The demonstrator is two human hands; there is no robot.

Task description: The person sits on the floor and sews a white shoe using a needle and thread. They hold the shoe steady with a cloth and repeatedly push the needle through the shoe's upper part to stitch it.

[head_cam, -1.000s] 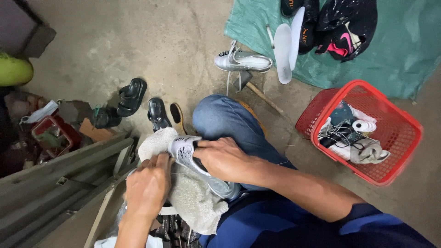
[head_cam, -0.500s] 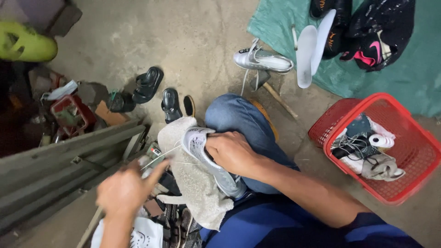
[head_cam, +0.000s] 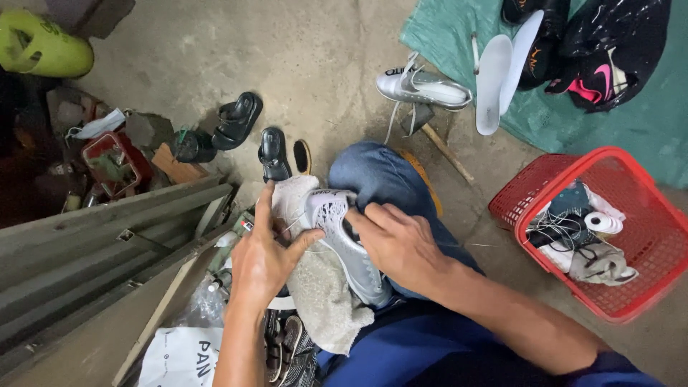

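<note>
A grey-white sports shoe (head_cam: pixel 342 240) lies across my lap on a pale towel (head_cam: pixel 324 301), over my blue-jeaned knee (head_cam: pixel 380 175). My right hand (head_cam: pixel 398 240) grips the shoe at its opening, fingers curled over the upper. My left hand (head_cam: pixel 264 258) rests at the shoe's heel end, thumb and fingers pinching a thin white thread or lace beside the towel.
A red plastic basket (head_cam: pixel 631 215) with rags, laces and a tape roll stands at right. A silver shoe (head_cam: pixel 423 87), white insoles (head_cam: pixel 494 82) and dark shoes lie by a green tarp (head_cam: pixel 631 136). Black sandals (head_cam: pixel 240 120) sit ahead; metal frames (head_cam: pixel 107 244) and clutter left.
My left hand, pulled away to the lower left half a second ago, has come back to the shoe's heel. The camera has tilted slightly; my right hand keeps its grip.
</note>
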